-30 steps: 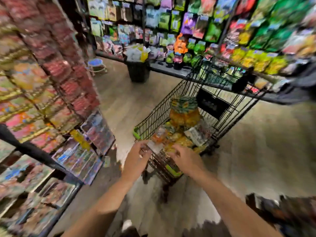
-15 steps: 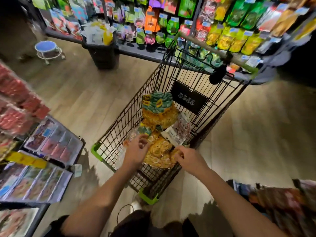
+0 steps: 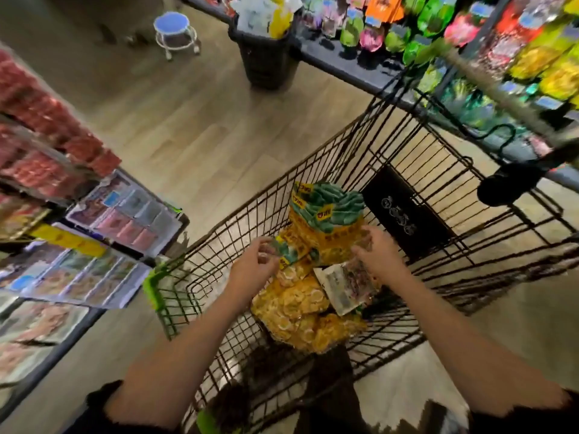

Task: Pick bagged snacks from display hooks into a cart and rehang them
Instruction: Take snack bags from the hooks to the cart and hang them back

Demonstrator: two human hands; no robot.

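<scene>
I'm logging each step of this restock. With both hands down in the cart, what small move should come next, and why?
Probably close the left hand on the small green-topped bag at its fingertips and lift it clear. That bag lies on top of the yellow snack pile in the cart, so it should come free; the right hand already rests against the tall bag.

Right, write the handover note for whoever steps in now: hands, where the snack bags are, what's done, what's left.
Left hand: inside the cart, fingers pinching the top of a small green-and-yellow bag.
Right hand: also in the cart, fingers curled at the side of the upright yellow bag with the green top; whether it actually grips is unclear.
Bags: a pile of yellow snack bags lies on the cart floor, with a pale bag on top.
Done: several bags are already in the cart.
Left: lift them out and rehang them on the display hooks.
</scene>
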